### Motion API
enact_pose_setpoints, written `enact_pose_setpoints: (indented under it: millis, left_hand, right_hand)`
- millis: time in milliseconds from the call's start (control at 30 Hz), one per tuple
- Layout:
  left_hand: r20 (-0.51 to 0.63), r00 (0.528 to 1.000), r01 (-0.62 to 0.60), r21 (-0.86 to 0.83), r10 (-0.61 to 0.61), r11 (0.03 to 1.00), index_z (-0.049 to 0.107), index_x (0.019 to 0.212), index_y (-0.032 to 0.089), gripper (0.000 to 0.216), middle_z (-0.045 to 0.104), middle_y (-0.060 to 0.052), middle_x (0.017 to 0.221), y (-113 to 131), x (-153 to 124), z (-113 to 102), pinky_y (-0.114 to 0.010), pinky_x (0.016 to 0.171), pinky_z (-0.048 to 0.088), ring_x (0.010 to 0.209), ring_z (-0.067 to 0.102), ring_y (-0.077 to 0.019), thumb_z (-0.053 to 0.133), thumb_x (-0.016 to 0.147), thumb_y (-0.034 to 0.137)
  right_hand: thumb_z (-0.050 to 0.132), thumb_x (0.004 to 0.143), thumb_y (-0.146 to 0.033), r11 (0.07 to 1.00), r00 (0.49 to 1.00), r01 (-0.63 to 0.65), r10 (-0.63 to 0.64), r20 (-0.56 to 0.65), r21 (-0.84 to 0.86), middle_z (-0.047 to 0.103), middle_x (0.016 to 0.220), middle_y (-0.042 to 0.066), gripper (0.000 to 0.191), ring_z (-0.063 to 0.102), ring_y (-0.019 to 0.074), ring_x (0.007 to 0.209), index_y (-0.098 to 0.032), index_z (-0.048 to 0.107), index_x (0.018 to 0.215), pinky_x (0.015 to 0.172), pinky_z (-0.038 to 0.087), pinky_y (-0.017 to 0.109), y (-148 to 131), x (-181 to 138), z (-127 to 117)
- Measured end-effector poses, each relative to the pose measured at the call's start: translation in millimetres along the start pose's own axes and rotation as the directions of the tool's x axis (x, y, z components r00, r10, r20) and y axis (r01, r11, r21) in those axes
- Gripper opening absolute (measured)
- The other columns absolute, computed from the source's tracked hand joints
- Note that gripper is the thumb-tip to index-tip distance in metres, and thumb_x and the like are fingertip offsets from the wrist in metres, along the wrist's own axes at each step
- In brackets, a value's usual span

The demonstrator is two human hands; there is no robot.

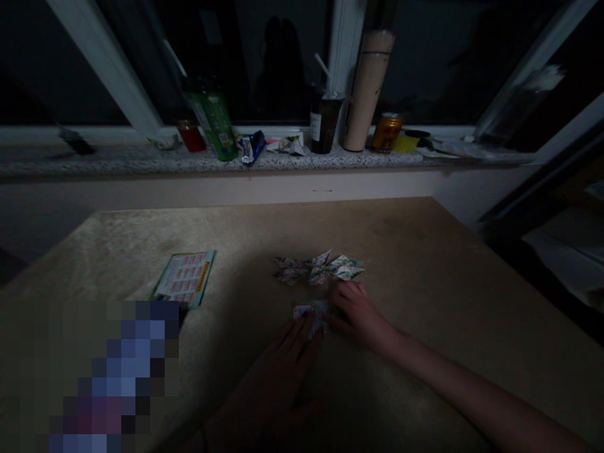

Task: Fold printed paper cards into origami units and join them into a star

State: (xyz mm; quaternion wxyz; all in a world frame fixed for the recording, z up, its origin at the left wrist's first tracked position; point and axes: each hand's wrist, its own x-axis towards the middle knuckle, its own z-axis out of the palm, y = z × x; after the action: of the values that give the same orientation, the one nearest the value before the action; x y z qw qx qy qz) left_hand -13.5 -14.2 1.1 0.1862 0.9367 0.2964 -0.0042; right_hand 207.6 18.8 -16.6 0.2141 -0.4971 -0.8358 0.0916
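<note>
A small piece of printed paper [302,309] lies on the brown table in front of me, partly covered by my hands. My left hand [283,358] rests on it from below, its fingers stretched out and pressing it flat. At the paper's right edge, my right hand [361,314] has its fingers curled in, with thumb and fingertips against the sheet. Just beyond them, several folded paper pieces with pointed tips [319,269] stand in a row, made of similar printed paper. Shadow hides some of the fingertips.
On the table's [401,239] left lies a printed card or booklet [185,277], beside a pixelated area. Along the granite windowsill [274,165] stand a green bottle [214,123], a dark cup with a straw [324,126], a tall beige flask [369,94] and an orange can [387,133].
</note>
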Motion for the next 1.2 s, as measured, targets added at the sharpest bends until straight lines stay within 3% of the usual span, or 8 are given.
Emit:
enact_pose_setpoints:
  millis: [233, 433, 800, 933, 1200]
  left_hand:
    - [-0.009, 1.000, 0.010, -0.021, -0.011, 1.000, 0.006, 0.145, 0.010, 0.091, 0.010, -0.016, 0.151, -2, -2, 2, -0.045, 0.108, 0.024, 0.137, 0.011, -0.0310, 0.056, 0.080, 0.048]
    - [-0.012, 1.000, 0.013, -0.018, -0.013, 1.000, 0.009, 0.145, 0.017, 0.084, 0.008, -0.013, 0.151, -2, -2, 6, -0.048, 0.108, 0.020, 0.137, 0.008, -0.0321, 0.052, 0.082, 0.051]
    - [0.027, 0.998, 0.060, -0.048, -0.059, 0.997, 0.009, 0.145, 0.015, 0.088, 0.007, -0.013, 0.152, 2, 1, 5, -0.048, 0.109, 0.017, 0.137, 0.005, -0.0327, 0.052, 0.080, 0.055]
    - [0.024, 0.999, 0.044, -0.070, -0.042, 0.997, -0.001, 0.146, 0.016, 0.089, 0.005, -0.011, 0.152, 0, 0, 5, -0.046, 0.110, 0.016, 0.137, 0.005, -0.0305, 0.049, 0.082, 0.054]
    - [0.007, 0.999, 0.035, -0.068, -0.034, 0.997, -0.002, 0.145, 0.018, 0.091, 0.000, -0.009, 0.152, -3, -1, 9, -0.047, 0.110, 0.016, 0.137, 0.005, -0.0315, 0.052, 0.081, 0.054]
  right_hand:
    - [0.053, 0.087, -0.040, 0.992, 1.000, -0.016, 0.019, 0.017, -0.126, 0.055, 0.090, 0.008, 0.023, 0.047, 0.0238, 0.089, -0.017, 0.056, 0.084, 0.077, 0.037, 0.035, -1, 7, 8]
    - [0.052, 0.087, -0.040, 0.986, 0.999, -0.022, 0.027, 0.024, -0.167, 0.056, 0.091, 0.009, 0.024, 0.047, 0.0251, 0.091, -0.017, 0.057, 0.087, 0.078, 0.036, 0.037, -2, 8, 11]
    - [0.049, 0.089, -0.022, 0.999, 0.999, -0.037, 0.038, 0.008, -0.035, 0.053, 0.084, 0.004, 0.011, 0.046, 0.0205, 0.087, -0.018, 0.052, 0.079, 0.077, 0.034, 0.034, 1, 2, 3]
    - [0.047, 0.090, -0.020, 0.999, 0.999, -0.012, 0.014, 0.032, -0.039, 0.052, 0.083, 0.004, 0.014, 0.045, 0.0193, 0.085, -0.018, 0.052, 0.078, 0.078, 0.033, 0.033, 2, 0, 2]
    - [0.046, 0.090, -0.019, 0.979, 0.996, 0.028, -0.010, 0.086, -0.204, 0.054, 0.087, 0.005, 0.010, 0.045, 0.0217, 0.087, -0.018, 0.054, 0.084, 0.080, 0.033, 0.035, 0, 5, 11]
